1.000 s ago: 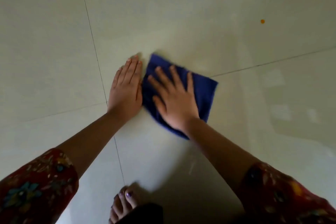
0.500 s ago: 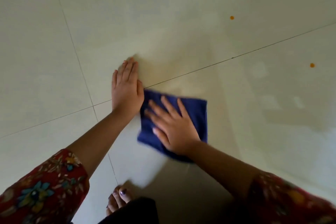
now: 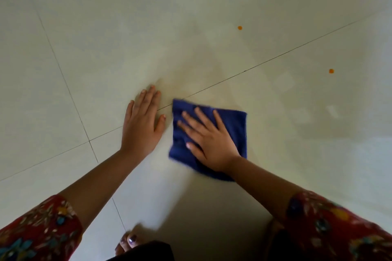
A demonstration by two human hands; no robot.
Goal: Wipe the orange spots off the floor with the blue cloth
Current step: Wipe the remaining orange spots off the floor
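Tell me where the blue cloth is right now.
In the head view the blue cloth lies on the floor just right of centre, under the right hand, the left hand flat beside it.

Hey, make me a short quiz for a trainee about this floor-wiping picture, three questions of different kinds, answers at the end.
1. True or false: the right hand lies flat, fingers spread, on the blue cloth.
2. What does the left hand rest on? A) the cloth; B) the bare floor; C) an orange spot.
3. Short answer: do the two lone orange spots touch the cloth?

Key: 1. True. 2. B. 3. No, both lie uncovered, beyond the cloth and to its right.
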